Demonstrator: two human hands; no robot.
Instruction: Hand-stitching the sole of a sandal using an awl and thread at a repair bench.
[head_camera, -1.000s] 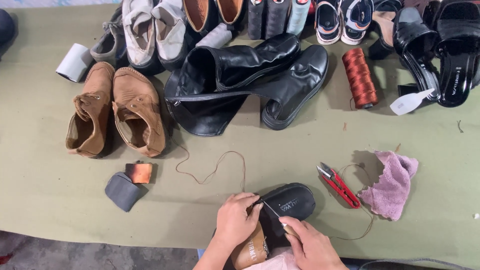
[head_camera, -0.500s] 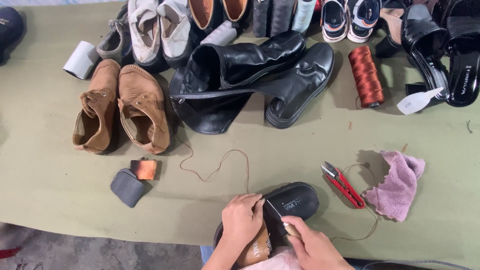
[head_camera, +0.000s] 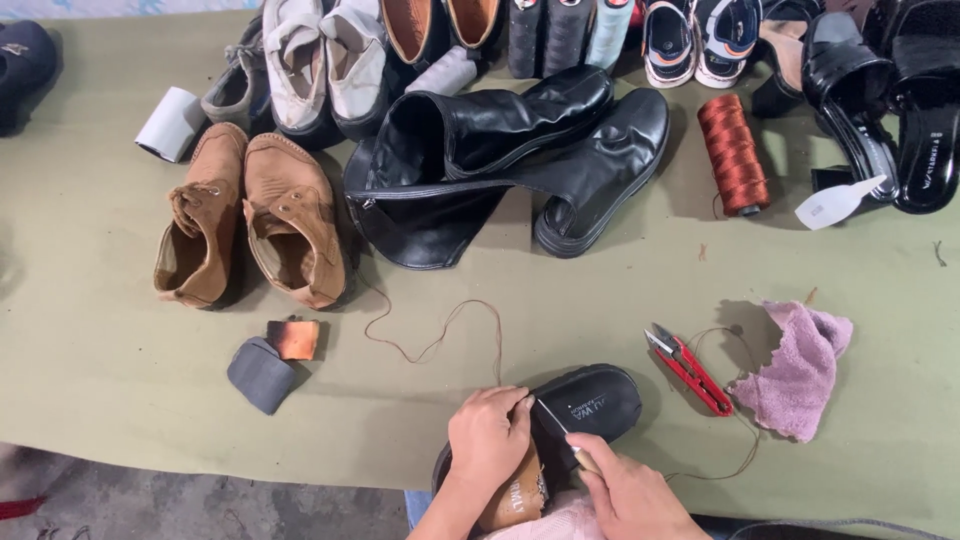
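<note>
Left hand (head_camera: 489, 437) clamps black shoe (head_camera: 585, 405) by its tan leather lining; right hand (head_camera: 628, 492) pinches a thin awl (head_camera: 556, 432) at the rim. Brown thread (head_camera: 440, 335) loops just above, red snips (head_camera: 688, 368) right, fuzzy pink cloth (head_camera: 800, 365) beyond.

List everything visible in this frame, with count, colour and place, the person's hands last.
black shoe: 1, near edge, under both hands
awl-like tool: 1, thin, in right hand
brown thread: 1, loose, centre
red snips: 1, right of shoe
pink cloth: 1, right
rust thread spool: 1, upper right
black boots: 2, centre
tan ankle boots: 2, left
grey patch: 1, lower left
green table: 1
left hand: on shoe
right hand: holds tool
</note>
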